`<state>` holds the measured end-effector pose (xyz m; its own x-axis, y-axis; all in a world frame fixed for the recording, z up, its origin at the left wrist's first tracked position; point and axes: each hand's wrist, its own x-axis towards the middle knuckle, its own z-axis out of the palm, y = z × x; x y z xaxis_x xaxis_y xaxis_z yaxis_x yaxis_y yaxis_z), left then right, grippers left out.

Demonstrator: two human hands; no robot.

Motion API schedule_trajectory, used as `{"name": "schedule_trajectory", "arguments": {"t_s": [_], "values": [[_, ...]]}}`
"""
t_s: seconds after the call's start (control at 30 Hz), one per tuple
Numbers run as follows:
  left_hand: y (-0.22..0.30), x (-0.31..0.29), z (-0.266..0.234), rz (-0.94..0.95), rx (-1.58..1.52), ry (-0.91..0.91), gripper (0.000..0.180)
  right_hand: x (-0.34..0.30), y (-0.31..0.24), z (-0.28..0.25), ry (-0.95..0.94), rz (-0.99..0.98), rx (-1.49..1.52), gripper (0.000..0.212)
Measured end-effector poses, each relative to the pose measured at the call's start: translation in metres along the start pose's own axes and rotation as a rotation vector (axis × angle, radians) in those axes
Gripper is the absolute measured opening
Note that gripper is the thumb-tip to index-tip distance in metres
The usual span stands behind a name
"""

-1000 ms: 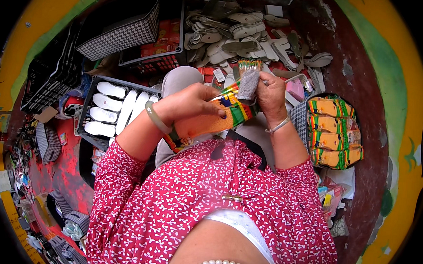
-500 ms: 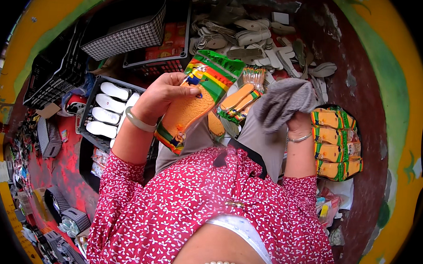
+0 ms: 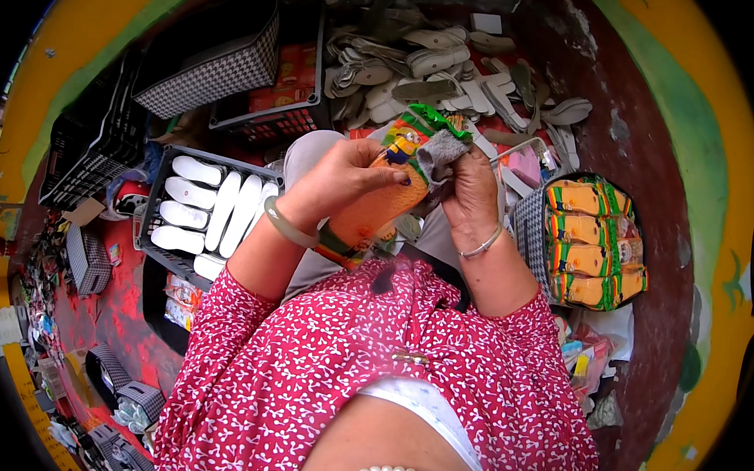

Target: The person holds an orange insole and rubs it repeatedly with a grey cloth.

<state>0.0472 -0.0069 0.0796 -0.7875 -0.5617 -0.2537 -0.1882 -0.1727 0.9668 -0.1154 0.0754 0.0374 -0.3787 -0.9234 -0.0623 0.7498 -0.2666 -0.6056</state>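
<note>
"Where is this?"
"A red floor (image 3: 126, 308), full of stuff. A black crate of white soles (image 3: 203, 214) sits left of the orange-and-green packet (image 3: 378, 206)."
"Who holds the packet?"
"The left hand (image 3: 337, 178), fingers wrapped tight. The right hand (image 3: 469, 185) pinches a grey cloth (image 3: 439, 153) against the packet's top."

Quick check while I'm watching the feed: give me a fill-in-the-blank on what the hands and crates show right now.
The left hand holds an orange ____.
The right hand presses a ____ cloth to it.
The black crate at the person's left holds ____ insoles.

Missing: packet; grey; white
</note>
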Motion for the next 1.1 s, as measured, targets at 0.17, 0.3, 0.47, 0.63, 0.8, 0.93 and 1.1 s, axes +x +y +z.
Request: {"name": "schedule_trajectory", "arguments": {"t_s": [0.17,0.3,0.47,0.63,0.8,0.93,1.1], "values": [[-0.004,0.002,0.009,0.031,0.012,-0.013,0.022,0.005,0.001,-0.004,0.103,-0.087,-0.013,0.012],[-0.004,0.0,0.009,0.014,-0.049,-0.004,0.021,0.009,0.0,-0.006,0.188,-0.146,0.024,0.008],[-0.016,-0.004,-0.022,0.006,-0.424,0.062,0.021,0.043,-0.051,-0.064,0.158,-0.025,0.05,0.03],[-0.007,0.004,-0.033,0.091,-0.667,0.159,0.026,0.022,-0.035,-0.035,-0.104,0.06,-0.025,0.04],[0.003,0.01,-0.007,0.107,-0.585,0.084,0.035,0.041,0.004,-0.017,-0.218,0.226,0.054,0.032],[0.004,0.02,-0.005,0.124,-0.486,0.09,0.035,0.035,0.013,0.022,-0.196,0.206,-0.287,0.025],[-0.005,0.031,-0.009,0.264,-0.49,0.265,0.033,0.033,0.014,0.024,-0.243,0.297,-0.424,0.021]]}}
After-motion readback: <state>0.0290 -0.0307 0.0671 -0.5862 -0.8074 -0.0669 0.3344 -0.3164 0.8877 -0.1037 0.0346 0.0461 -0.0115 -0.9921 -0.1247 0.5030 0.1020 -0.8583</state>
